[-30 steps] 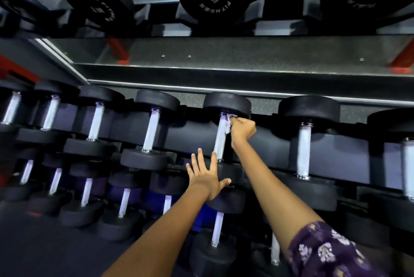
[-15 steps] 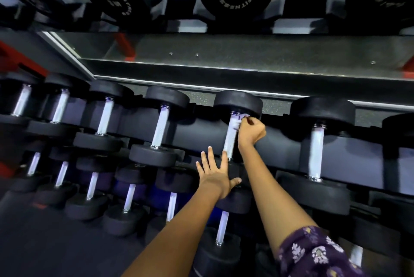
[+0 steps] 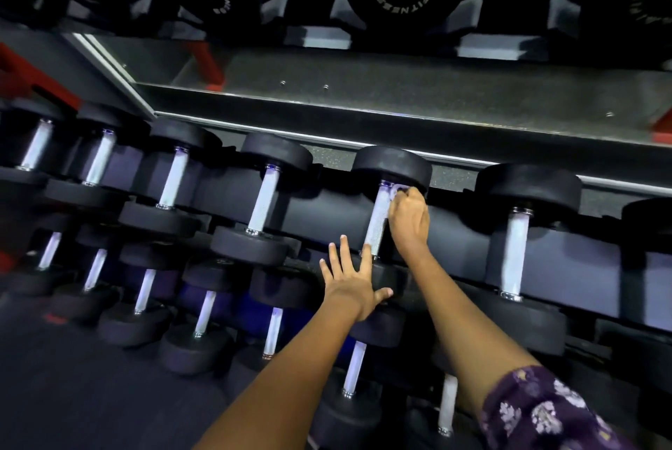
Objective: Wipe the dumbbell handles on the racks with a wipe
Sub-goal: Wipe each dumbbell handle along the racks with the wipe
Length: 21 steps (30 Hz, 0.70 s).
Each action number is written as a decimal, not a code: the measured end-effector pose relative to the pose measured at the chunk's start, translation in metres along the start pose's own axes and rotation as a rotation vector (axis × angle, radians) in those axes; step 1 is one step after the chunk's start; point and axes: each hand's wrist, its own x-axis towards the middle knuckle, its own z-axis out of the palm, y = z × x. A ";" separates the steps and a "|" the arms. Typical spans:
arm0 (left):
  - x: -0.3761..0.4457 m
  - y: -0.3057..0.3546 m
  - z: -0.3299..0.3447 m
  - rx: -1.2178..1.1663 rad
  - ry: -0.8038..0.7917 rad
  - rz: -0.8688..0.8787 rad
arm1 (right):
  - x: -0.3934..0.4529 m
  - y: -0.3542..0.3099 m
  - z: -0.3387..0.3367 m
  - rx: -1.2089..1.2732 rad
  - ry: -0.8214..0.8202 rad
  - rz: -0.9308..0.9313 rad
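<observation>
**Wipe at the top of the handle, the length of the handle still below**

Head view. The right hand (image 3: 408, 217) is curled around a small pale wipe (image 3: 397, 191) and presses it on the upper end of a dumbbell handle (image 3: 378, 220), just under the upper black head (image 3: 392, 166) of this dumbbell. Only a little of the wipe shows above the knuckles; the rest is hidden inside the hand.

The handle lies directly to the left of the right hand and touches it. Its long axis runs from the hand down and slightly left, toward the lower head (image 3: 391, 277). So the bare part of the handle is below the hand, and the wiping stroke should probably go down along this axis, toward the person.

The left hand (image 3: 351, 284) is open, with straight spread fingers. It rests flat on the lower head of the same dumbbell and holds nothing. It seems to steady the weight. Its fingertips (image 3: 366, 249) reach near the lower end of the handle, so a full stroke down would bring the right hand close to them.

The right hand is the nearer one to the handle, and it has the wipe. To the right of this hand stands the next dumbbell (image 3: 516, 253) of the same row; more of them are to the left, and other rows lie below both hands. Above the hands runs a grey shelf (image 3: 400, 104) of the rack.
</observation>
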 end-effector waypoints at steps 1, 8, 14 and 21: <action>0.001 0.000 0.000 0.002 0.000 -0.001 | 0.002 0.004 -0.001 0.017 -0.014 -0.003; 0.000 0.000 0.000 0.001 0.006 0.002 | 0.005 0.007 -0.010 -0.108 -0.138 -0.429; -0.001 0.000 0.001 -0.013 0.002 0.005 | -0.014 0.014 -0.008 -0.355 -0.268 -0.894; -0.002 -0.002 0.003 -0.034 0.018 0.015 | 0.003 0.004 -0.017 -0.416 -0.339 -0.930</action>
